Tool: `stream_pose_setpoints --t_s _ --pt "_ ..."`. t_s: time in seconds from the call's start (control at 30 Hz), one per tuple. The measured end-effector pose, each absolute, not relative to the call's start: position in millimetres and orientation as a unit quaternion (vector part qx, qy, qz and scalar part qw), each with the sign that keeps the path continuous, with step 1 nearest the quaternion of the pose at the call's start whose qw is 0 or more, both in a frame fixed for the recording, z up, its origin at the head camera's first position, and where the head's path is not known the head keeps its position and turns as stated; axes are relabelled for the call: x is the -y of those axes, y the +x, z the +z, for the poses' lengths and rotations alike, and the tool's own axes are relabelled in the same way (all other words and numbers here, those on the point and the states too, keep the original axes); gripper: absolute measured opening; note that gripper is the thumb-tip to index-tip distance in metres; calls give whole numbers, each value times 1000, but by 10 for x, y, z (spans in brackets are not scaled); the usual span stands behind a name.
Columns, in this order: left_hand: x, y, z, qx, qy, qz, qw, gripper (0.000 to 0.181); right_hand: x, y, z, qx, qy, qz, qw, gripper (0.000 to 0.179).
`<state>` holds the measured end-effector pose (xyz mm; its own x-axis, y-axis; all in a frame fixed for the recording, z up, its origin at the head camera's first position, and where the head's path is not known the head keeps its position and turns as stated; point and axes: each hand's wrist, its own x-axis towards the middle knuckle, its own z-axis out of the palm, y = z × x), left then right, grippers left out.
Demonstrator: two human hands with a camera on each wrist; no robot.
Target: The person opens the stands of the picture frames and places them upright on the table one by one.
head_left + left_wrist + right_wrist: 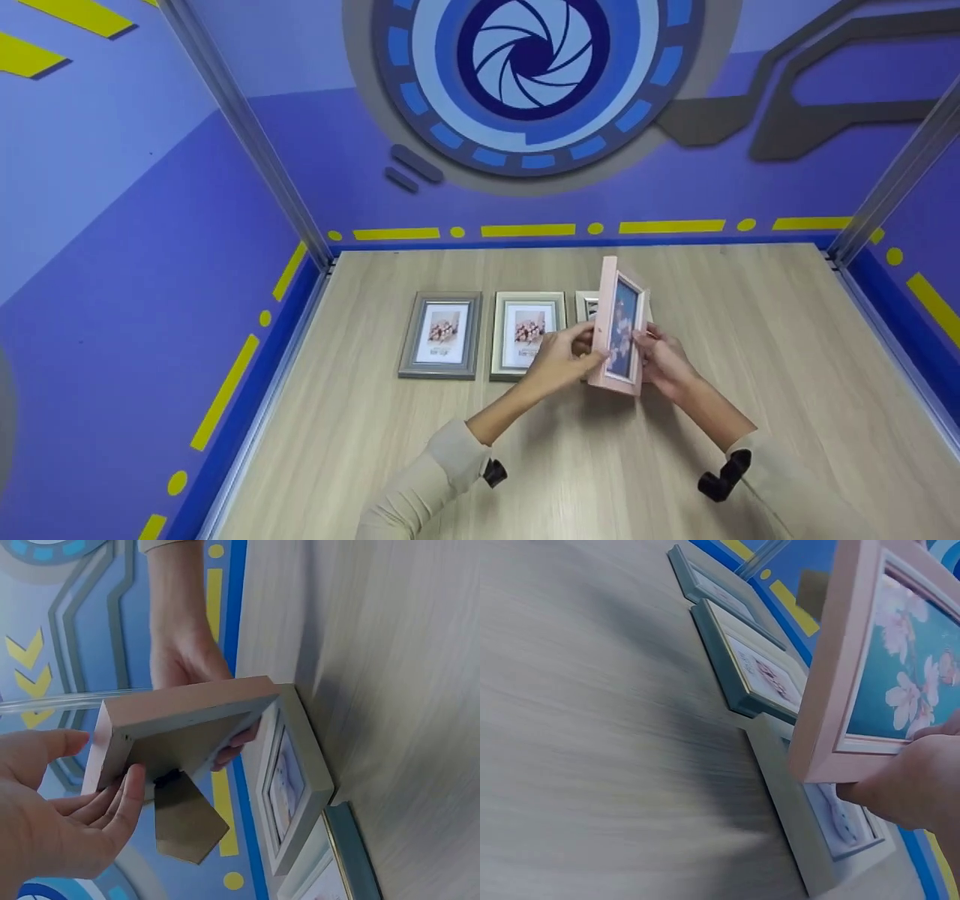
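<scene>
A pink photo frame (606, 322) with a blossom picture (911, 667) stands raised and tilted above the table, held between both hands. My right hand (667, 360) grips one side, its thumb on the front and its fingers (244, 739) round the back. My left hand (562, 356) holds the opposite edge, with fingers (133, 799) against the back near a corner. Behind the frame, a brown easel stand (187, 817) sticks out. A cream photo frame (784, 802) lies on the table, partly hidden behind the pink one in the head view.
Left of the cream frame, a silver-gold photo frame (527, 371) and a grey photo frame (405, 360) lie in a row on the wood-grain table (337, 450). Blue-purple panels (187, 262) enclose the table at the back and sides.
</scene>
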<state>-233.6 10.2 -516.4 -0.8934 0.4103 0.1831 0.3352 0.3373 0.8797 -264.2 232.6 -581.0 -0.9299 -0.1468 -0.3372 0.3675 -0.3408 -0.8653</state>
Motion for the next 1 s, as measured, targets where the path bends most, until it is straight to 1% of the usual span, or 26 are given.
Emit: stream_pose_setpoints --t_s 0.23,0.33,0.53,0.63,0.73,0.8,0.87,1.0 --pt "-221 -2438 -5248 -856 223 467 -4 33 -2535 -2638 -5748 -576 115 -801 114 62" --pt "-302 -2493 -5279 -860 230 456 -8 30 -2642 -2640 -5723 -590 120 -792 102 66" --pt "-487 -2623 -5334 -866 227 447 -1 33 -2854 -2653 -5646 -608 141 -777 80 67" --pt "-568 -2698 -5350 -870 219 443 -3 29 -2929 -2659 -5604 -614 147 -773 65 67" --pt "-644 -2773 -5358 -877 212 432 -17 23 -2981 -2656 -5565 -620 152 -769 44 60" --pt "-694 -2813 -5368 -880 205 429 -21 21 -3004 -2646 -5547 -635 158 -756 28 57" --pt "-746 -2845 -5386 -879 196 434 -20 23 -3025 -2633 -5535 -660 165 -733 8 57" --pt "-860 -2891 -5434 -874 179 452 -10 23 -3084 -2593 -5524 -743 176 -644 -48 62"
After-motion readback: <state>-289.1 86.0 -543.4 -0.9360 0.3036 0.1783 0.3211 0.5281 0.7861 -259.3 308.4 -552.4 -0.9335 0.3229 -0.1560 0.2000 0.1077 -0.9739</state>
